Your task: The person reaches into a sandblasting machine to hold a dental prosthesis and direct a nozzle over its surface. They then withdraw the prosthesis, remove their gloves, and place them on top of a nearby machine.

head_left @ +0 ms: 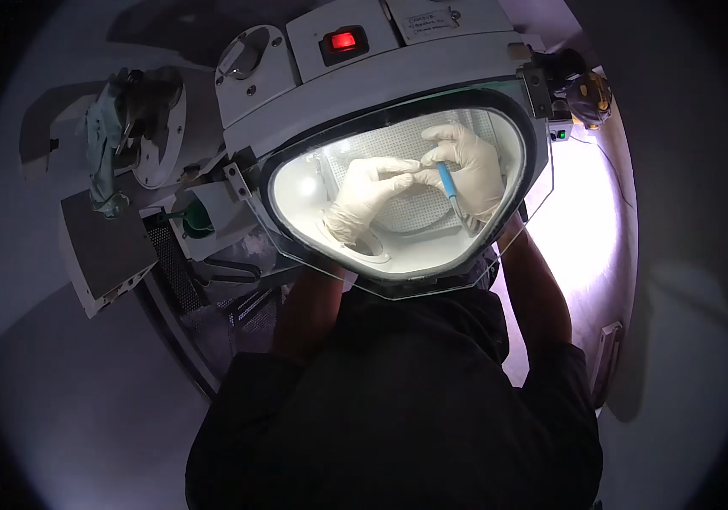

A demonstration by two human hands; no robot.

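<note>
Behind the window [321,178], the gloved right hand [476,174] curls around a blue pen-like tool [447,182]. The gloved left hand [366,194] has thumb and fingers drawn narrow, reaching the right hand's fingertips; whether it grips anything cannot be told. Behind the hands is a perforated panel [381,144]; beyond them, a lit red switch [343,40].

Left hand [368,194]: thin off-white glove, fingers fully covered, wrinkled toward the wrist. Right hand [470,170]: matching off-white glove, creased across the palm side. Garment [389,399]: black, plain, loosely folded, sleeves ending around the elbows. Forearms [538,280]: bare below the sleeves.
</note>
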